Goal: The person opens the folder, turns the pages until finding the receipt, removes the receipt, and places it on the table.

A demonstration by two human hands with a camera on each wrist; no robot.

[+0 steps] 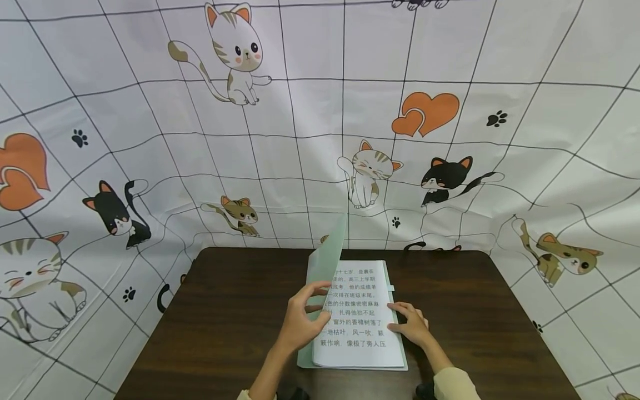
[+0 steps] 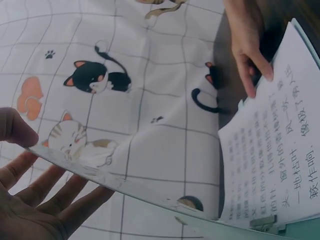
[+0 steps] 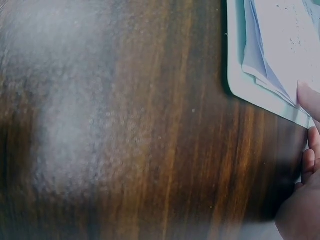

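Observation:
A pale green folder (image 1: 303, 361) lies on the table with printed white pages (image 1: 356, 355) inside. Its front cover (image 1: 326, 256) stands raised at a slant on the left. My left hand (image 1: 303, 318) pinches that cover by its free edge, thumb on one side and spread fingers (image 2: 75, 200) on the other. On the right side, my right hand (image 1: 411, 323) holds the edge of the folder and pages. Its thumb (image 3: 307, 100) lies on the paper, the other fingers curled at the edge. A metal clip (image 2: 263, 222) shows near the spine in the left wrist view.
The dark wooden table (image 1: 220, 322) extends to both sides of the folder. A white cloth (image 1: 310, 111) with grid lines, cats and hearts hangs behind and around it. A small pale tab (image 1: 391, 288) juts from the pages' right edge.

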